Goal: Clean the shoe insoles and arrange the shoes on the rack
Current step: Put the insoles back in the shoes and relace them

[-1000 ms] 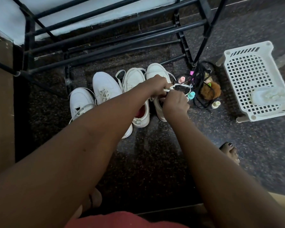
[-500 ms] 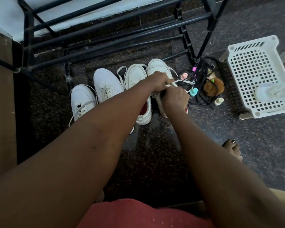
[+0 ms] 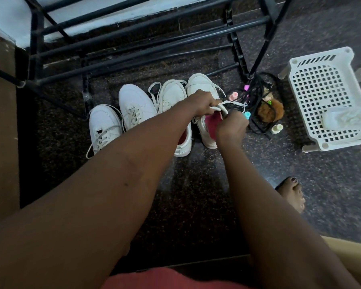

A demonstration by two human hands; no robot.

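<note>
Black metal shoe rack (image 3: 133,36) standing on the dark speckled floor (image 3: 196,195), with a white perforated basket (image 3: 321,97) to its right and four white sneakers in a row before its lowest bars. The rightmost sneaker (image 3: 204,130), red-lined, lies under both hands beside a black wire holder (image 3: 258,105) of small items. Left hand (image 3: 200,103) and right hand (image 3: 231,128) meet above its opening, fingers curled closed on the white shoelace (image 3: 231,105).
</note>
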